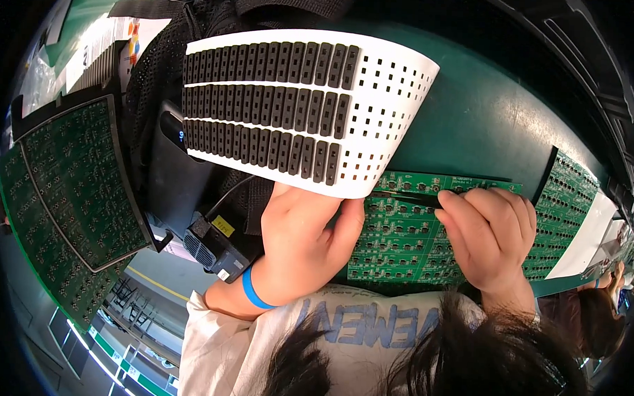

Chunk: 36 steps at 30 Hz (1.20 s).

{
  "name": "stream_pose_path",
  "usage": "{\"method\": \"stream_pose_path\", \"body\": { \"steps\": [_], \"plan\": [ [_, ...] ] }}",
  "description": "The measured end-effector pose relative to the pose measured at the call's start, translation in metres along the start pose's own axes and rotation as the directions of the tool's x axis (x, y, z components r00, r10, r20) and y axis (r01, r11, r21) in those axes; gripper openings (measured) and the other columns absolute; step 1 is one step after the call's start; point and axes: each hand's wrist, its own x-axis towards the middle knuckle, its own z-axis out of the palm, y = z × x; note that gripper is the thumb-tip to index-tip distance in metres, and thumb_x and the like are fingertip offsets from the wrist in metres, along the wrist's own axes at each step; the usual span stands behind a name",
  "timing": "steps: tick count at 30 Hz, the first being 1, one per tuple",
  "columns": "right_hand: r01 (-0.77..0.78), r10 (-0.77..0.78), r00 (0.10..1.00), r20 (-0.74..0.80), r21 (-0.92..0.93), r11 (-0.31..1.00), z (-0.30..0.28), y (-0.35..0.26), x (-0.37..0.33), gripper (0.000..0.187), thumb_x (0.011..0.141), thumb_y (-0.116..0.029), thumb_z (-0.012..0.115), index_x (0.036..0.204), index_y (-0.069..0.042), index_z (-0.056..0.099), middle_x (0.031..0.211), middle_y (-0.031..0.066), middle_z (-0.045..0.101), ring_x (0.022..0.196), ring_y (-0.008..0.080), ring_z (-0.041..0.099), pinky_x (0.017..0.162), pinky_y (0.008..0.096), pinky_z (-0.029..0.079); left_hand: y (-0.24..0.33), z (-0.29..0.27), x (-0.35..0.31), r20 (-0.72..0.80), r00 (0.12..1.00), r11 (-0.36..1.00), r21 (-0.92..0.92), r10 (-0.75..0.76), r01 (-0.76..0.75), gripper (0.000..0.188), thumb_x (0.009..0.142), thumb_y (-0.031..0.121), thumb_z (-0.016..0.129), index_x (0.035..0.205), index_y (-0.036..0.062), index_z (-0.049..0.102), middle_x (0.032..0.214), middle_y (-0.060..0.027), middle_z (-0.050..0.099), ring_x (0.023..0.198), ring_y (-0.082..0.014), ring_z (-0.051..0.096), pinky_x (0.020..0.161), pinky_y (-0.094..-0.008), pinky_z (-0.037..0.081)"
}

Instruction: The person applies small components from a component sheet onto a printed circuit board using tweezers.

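At the right hand (487,232), I read the thumb and index finger as pinching a pair of black tweezers (416,199); the other fingers are curled beside them. The tweezers point left, with the tips near the lower right corner of the white sheet (414,55). I cannot tell whether the tips touch it.

The left hand (301,246) grips the white sheet at its lower edge. The thumb lies along that edge; the remaining fingers pass behind the sheet, so I cannot tell how they are set. A blue wristband (254,290) encircles the left wrist.

The white sheet is raised in front of me and curved. Three rows of black parts (309,64) cover most of its face; the right portion shows bare square holes.

Below the right hand and the tweezers, I locate a green circuit panel (400,229) on a dark green work surface (473,113). A second circuit panel (565,200) lies to its right. At far left, I see a large circuit panel in a black frame (112,170). Between that frame and the left hand stands a dark device (182,165) with a small blue display.
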Motion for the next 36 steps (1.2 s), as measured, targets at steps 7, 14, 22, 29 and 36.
{"method": "stream_pose_path", "body": {
  "steps": [7,14,22,29,36],
  "plan": [
    [-0.012,0.012,1.0,0.006,-0.008,1.0,0.002,0.0,-0.001,0.023,0.072,-0.021,0.071,0.094,-0.015,0.068,0.087,-0.0014,0.057,0.072,0.016,0.055,0.059,0.0284,0.038,-0.002,0.002,0.0,0.002,1.0,1.0,0.01,0.016,-0.016,0.032,0.075,-0.014,0.059,0.105,-0.0045,0.063,0.1,-0.0127,0.068,0.095,-0.023,0.063,0.086,-0.0301,0.046],
    [-0.035,0.035,0.999,0.011,0.002,0.999,0.0,-0.001,0.003,0.024,0.071,-0.021,0.072,0.094,-0.014,0.069,0.086,-0.0016,0.057,0.072,0.016,0.056,0.06,0.028,0.039,-0.001,0.0,0.001,0.028,0.998,0.999,-0.017,0.049,-0.049,0.038,0.07,-0.01,0.064,0.108,-0.0037,0.062,0.103,-0.0115,0.067,0.1,-0.0232,0.059,0.089,-0.0315,0.044],
    [-0.066,0.066,0.998,-0.001,0.034,0.997,-0.001,0.001,0.0,0.026,0.069,-0.02,0.073,0.094,-0.014,0.068,0.086,-0.0006,0.057,0.071,0.0175,0.056,0.06,0.0292,0.039,0.0,0.002,0.0,0.019,1.0,1.0,-0.018,0.001,0.0,0.04,0.068,-0.008,0.07,0.107,-0.0034,0.063,0.102,-0.0114,0.067,0.099,-0.0225,0.06,0.089,-0.0317,0.044],
    [-0.084,0.084,0.996,0.002,0.068,0.994,0.0,0.0,0.003,0.024,0.068,-0.018,0.073,0.091,-0.014,0.068,0.085,0.0002,0.057,0.07,0.0186,0.056,0.059,0.0298,0.04,-0.002,0.002,0.001,0.015,1.0,0.999,-0.035,-0.006,0.007,0.04,0.068,-0.01,0.07,0.106,-0.0039,0.062,0.102,-0.0115,0.067,0.1,-0.0222,0.059,0.09,-0.0311,0.042],
    [-0.213,0.224,0.974,-0.002,0.301,0.929,-0.013,0.008,0.014,0.026,0.062,-0.007,0.075,0.087,-0.009,0.066,0.081,0.0048,0.058,0.069,0.0225,0.056,0.057,0.032,0.044,-0.017,0.01,0.009,-0.061,0.998,0.967,-0.253,0.023,-0.037,0.035,0.071,0.004,0.069,0.106,0.0012,0.061,0.102,-0.0106,0.064,0.095,-0.0261,0.056,0.086,-0.0332,0.041]
  ]
}}
